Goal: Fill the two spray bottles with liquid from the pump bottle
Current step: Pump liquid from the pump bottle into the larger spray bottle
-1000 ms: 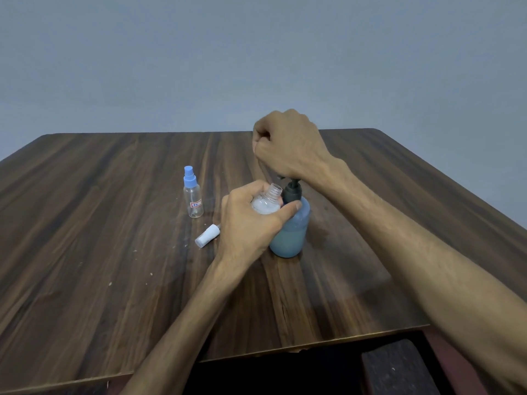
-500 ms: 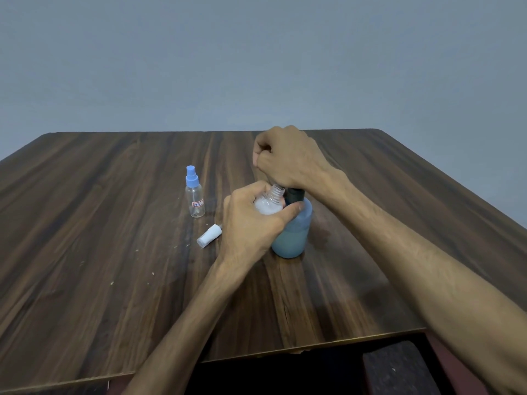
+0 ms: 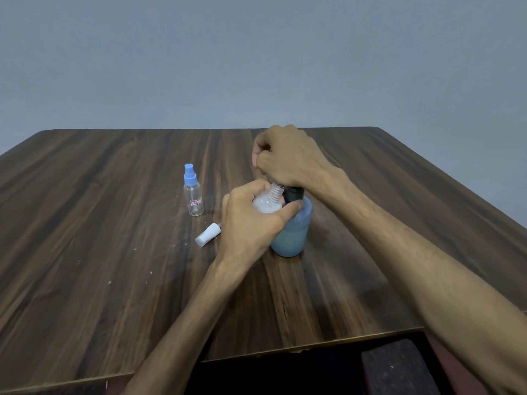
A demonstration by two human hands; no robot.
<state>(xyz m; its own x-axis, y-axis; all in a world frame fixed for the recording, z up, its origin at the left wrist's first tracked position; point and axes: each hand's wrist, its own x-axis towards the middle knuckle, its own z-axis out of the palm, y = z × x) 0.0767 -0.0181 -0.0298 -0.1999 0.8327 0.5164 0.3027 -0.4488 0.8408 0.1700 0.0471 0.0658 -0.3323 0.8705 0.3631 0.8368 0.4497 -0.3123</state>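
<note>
Lowered since a second ago, the right hand is fisted on the pump bottle, mid-bench. An uncapped spray bottle, light and slippery, is gripped by the left hand around its body, beneath the hidden spout.

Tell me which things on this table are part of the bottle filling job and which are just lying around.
In the job: open spray bottle held by left hand; pump bottle pressed by right hand; blue-capped spray bottle; white spray cap.

Just lying about: dark padded object below the table edge.
</note>
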